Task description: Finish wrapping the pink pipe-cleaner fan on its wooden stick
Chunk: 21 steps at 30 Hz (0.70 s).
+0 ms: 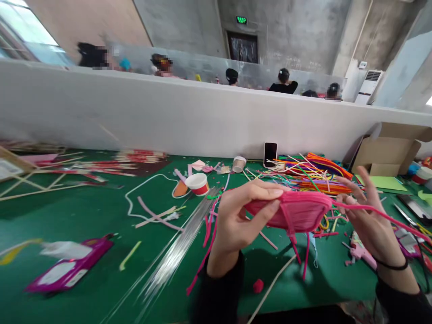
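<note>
Pinching a pink craft piece [305, 216] in the left grip [238, 220], above the bench [101, 207] near its front edge; with right grip [373, 229] spread-fingered at a pink strand [405, 225], cannot tell whether holding it.

You are in what looks like a craft workshop: pipe cleaners [329, 166] and sticks [141, 156] litter your green table [104, 204], and beyond the white partition [168, 112] people's heads [284, 75] show before a bare concrete wall [182, 27] with an exit sign [241, 20].
</note>
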Each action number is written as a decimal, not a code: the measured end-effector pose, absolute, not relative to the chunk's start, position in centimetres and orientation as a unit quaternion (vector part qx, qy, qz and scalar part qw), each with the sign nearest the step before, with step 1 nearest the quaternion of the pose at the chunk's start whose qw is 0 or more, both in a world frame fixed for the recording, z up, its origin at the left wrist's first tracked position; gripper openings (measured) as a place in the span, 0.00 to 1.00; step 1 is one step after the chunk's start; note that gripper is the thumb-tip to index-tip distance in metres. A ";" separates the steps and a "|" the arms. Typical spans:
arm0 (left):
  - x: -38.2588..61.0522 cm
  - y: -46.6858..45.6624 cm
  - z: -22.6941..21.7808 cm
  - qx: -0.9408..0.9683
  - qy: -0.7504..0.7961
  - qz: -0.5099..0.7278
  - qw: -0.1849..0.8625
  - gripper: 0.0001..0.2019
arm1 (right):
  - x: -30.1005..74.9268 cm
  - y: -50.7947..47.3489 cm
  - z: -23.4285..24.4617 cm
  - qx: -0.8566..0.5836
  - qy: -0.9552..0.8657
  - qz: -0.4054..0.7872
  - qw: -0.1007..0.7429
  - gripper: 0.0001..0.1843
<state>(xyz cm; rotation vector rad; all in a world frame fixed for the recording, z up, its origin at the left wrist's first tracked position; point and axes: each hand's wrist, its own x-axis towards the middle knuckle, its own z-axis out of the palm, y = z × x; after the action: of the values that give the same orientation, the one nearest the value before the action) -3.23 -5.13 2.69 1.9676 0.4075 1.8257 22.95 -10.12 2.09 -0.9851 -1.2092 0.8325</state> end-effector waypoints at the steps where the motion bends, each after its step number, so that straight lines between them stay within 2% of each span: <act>1: -3.4 -4.5 2.4 0.697 0.164 0.671 0.192 0.10 | 22.8 -10.6 2.3 -0.407 -0.546 0.349 0.644 0.35; 2: -3.5 -3.9 2.2 0.688 0.195 0.680 0.160 0.10 | 22.6 -11.2 2.5 -0.386 -0.572 0.326 0.646 0.35; 6: -4.0 -2.3 1.7 0.675 0.257 0.685 0.094 0.08 | 21.8 -12.8 3.2 -0.393 -0.672 0.190 0.598 0.16; 8: -4.3 -2.1 1.7 0.680 0.244 0.682 0.115 0.07 | 21.5 -12.9 3.4 -0.419 -0.674 0.109 0.599 0.16; 10: -4.6 -2.3 1.9 0.693 0.204 0.672 0.160 0.05 | 21.4 -12.6 3.6 -0.424 -0.654 0.060 0.624 0.20; 14: -5.3 -2.7 2.2 0.725 0.113 0.642 0.222 0.05 | 21.9 -11.7 3.5 -0.407 -0.599 0.097 0.683 0.32; 17: -5.6 -2.3 2.1 0.741 0.055 0.635 0.211 0.07 | 22.4 -11.5 2.7 -0.409 -0.556 0.159 0.706 0.28; 21: -5.4 -0.6 1.4 0.738 0.010 0.638 0.220 0.05 | 22.5 -11.6 1.8 -0.363 -0.578 0.224 0.696 0.19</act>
<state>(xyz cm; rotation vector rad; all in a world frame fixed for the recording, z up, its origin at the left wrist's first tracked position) -5.39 -0.63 1.38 2.0404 0.0279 1.7658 22.53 -11.62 1.81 -0.8088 -1.2892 0.4995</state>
